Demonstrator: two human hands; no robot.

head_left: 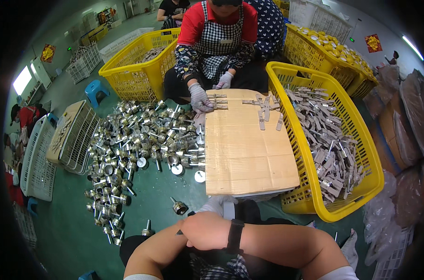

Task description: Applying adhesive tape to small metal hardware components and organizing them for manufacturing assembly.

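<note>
My right forearm, with a black wrist band, crosses in front of me to the left. My bare right hand [203, 230] lies curled over my left wrist; most of its fingers are hidden. My gloved left hand [215, 205] shows just beyond it, by the near edge of a cardboard sheet [249, 158]. A white piece [229, 210] lies against that glove, and the fingers are hard to make out. On the sheet's far end are several flat grey pieces [266, 108]. Opposite me, a co-worker's gloved hand [201, 99] touches the grey pieces at the far left corner.
Many metal cup-shaped parts with stems [151, 133] lie heaped on the green floor to the left. A yellow basket [333, 215] of grey pieces stands close on the right. Another yellow basket [139, 70], a blue stool [96, 89] and white crates [79, 151] stand farther left.
</note>
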